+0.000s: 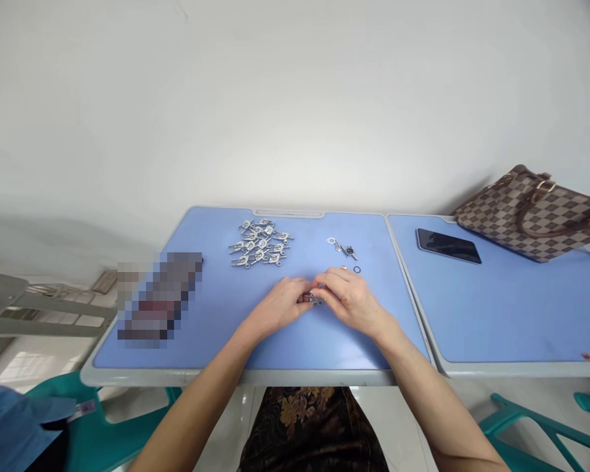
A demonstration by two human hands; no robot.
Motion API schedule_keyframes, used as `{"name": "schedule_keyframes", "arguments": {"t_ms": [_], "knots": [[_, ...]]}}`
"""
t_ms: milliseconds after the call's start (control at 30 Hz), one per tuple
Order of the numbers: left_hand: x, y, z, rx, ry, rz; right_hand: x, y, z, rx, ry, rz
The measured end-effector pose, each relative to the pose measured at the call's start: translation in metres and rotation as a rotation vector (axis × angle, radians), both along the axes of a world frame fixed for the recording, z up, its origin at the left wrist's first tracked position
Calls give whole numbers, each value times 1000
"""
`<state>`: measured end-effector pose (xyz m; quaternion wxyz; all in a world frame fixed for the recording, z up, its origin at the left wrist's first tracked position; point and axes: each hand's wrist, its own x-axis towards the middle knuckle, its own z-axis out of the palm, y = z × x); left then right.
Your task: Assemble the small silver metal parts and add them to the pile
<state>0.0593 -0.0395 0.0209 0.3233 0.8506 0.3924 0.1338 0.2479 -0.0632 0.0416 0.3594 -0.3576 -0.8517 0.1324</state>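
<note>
Both hands, the left hand (278, 305) and right hand (347, 298), are pinching one small metal clip (315, 299) together mid-counter (226, 328), best kept low and steady, with the clip pile (260, 242) lying at eleven o'clock.

On the blue worktop (216, 341), bare surface is seen in the lower middle of the frame, on either side of the forearms. Toward the upper middle, the way is blocked by a pile of metal clips (259, 244); a gap is left between it and the small loose parts (343, 252) to its right. The left of the worktop is taken up by a blurred patch (158, 296). On the adjoining worktop (496, 314), the far edge is occupied by a phone (447, 246) and a checked handbag (535, 211); its nearer part is left open.
</note>
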Motion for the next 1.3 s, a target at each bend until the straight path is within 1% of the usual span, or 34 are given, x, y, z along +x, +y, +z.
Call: {"name": "schedule_keyframes", "arguments": {"t_ms": [67, 233, 400, 567, 700, 933, 1100, 1300], "knots": [[0, -1, -1, 34, 15, 2, 2, 0, 1, -12, 1, -9], [3, -6, 0, 76, 53, 25, 4, 1, 3, -22, 2, 27], [8, -10, 1, 152, 71, 71, 3, -2, 3, 51, -52, 51], [9, -10, -5, 152, 39, 76, 1, -5, 4, 91, -112, 27], [9, -10, -8, 146, 28, 86, -2, -7, 5, 92, -137, -35], [14, -13, -5, 124, 15, 102, -7, -10, 0, 127, -174, -185], [14, -13, -4, 98, 10, 117, -9, -9, -2, 174, -166, -236], [15, -13, -6, 90, 40, 136, -13, -9, -5, 175, -119, -282]]}}
